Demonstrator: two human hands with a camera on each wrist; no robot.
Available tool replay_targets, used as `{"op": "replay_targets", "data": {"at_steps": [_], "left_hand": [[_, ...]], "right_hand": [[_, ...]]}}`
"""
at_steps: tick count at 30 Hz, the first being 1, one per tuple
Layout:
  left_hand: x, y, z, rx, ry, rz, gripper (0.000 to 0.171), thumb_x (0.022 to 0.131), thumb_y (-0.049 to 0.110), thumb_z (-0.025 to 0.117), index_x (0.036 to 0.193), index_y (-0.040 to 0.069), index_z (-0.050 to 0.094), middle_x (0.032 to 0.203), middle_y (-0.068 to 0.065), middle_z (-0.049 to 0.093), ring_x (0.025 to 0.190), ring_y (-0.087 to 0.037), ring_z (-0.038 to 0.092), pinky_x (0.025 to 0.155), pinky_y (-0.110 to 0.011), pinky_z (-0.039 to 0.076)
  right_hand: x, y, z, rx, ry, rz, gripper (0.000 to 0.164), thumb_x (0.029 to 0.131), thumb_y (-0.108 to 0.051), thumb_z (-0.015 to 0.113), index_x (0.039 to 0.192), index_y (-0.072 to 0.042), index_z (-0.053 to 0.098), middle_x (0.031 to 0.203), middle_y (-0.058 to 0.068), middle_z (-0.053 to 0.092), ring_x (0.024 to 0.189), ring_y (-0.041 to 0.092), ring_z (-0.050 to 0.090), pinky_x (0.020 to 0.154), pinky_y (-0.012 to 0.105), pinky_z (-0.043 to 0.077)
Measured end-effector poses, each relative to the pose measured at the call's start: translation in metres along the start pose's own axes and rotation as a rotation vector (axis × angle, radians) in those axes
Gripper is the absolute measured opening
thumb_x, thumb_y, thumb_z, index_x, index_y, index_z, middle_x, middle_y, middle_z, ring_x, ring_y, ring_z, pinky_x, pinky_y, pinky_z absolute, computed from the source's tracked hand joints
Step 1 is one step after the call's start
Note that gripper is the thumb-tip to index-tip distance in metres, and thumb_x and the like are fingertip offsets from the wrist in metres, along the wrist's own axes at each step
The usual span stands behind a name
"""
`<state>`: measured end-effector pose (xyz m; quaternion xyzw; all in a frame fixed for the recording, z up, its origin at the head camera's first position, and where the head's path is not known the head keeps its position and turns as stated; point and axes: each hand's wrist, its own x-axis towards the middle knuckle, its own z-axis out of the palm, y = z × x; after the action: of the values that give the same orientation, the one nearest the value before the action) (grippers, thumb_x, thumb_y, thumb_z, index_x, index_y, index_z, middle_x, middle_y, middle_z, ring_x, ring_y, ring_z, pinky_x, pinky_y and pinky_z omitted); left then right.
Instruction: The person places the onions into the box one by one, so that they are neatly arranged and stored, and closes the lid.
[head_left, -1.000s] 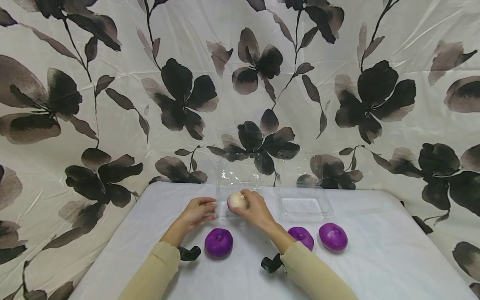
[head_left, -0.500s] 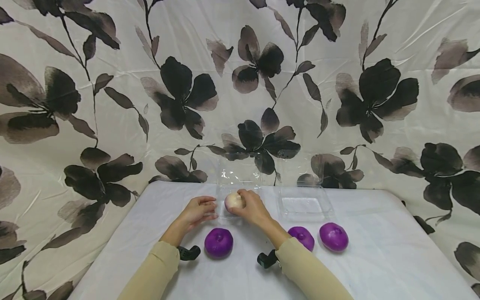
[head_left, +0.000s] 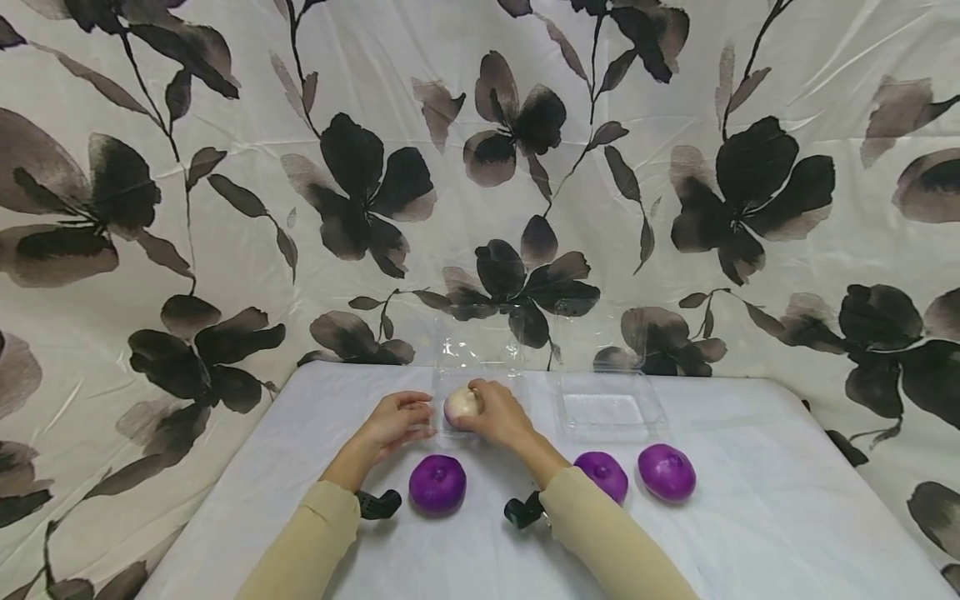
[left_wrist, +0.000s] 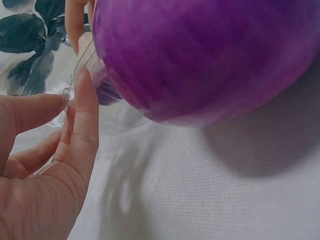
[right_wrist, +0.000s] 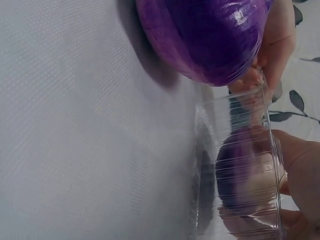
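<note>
In the head view my right hand (head_left: pixel 501 417) grips a round turnip (head_left: pixel 460 405), white on top with purple at its side. It holds the turnip inside the left clear plastic clamshell container (head_left: pixel 513 383). The right wrist view shows the turnip (right_wrist: pixel 240 170) through the ribbed wall (right_wrist: pixel 212 112), fingers around it. My left hand (head_left: pixel 395 421) pinches the container's left rim; thumb and fingers (left_wrist: pixel 86 115) meet on the clear edge in the left wrist view. A purple turnip (head_left: pixel 437 485) lies on the table between my forearms. The turnip's underside is hidden.
A second clear clamshell (head_left: pixel 654 408) stands on the right, lid raised against the floral cloth (head_left: pixel 615 208). Two more purple turnips, one (head_left: pixel 602 477) partly behind my right sleeve and one (head_left: pixel 667 473) farther right, lie on the white-covered table (head_left: pixel 765 517).
My right hand has moved slightly left and down with the turnip, into the left container. The left hand has stayed at the rim.
</note>
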<state>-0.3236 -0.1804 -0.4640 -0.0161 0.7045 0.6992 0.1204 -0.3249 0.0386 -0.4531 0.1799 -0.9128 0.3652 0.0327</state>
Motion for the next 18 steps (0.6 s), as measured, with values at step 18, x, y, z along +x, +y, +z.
{"op": "replay_targets", "data": {"at_steps": [18], "left_hand": [[-0.002,0.000,0.000,0.017,-0.004,0.007,0.047,0.100,-0.001,0.057,0.143,-0.013,0.043,0.113,-0.015,0.056,0.096,-0.021,0.063,0.081,-0.032,0.063]], "right_hand": [[0.011,-0.003,0.006,-0.057,-0.079,-0.035,0.066,0.081,-0.033,0.086,0.134,-0.004,0.060,0.124,0.014,0.066,0.112,0.031,0.062,0.093,0.048,0.055]]}}
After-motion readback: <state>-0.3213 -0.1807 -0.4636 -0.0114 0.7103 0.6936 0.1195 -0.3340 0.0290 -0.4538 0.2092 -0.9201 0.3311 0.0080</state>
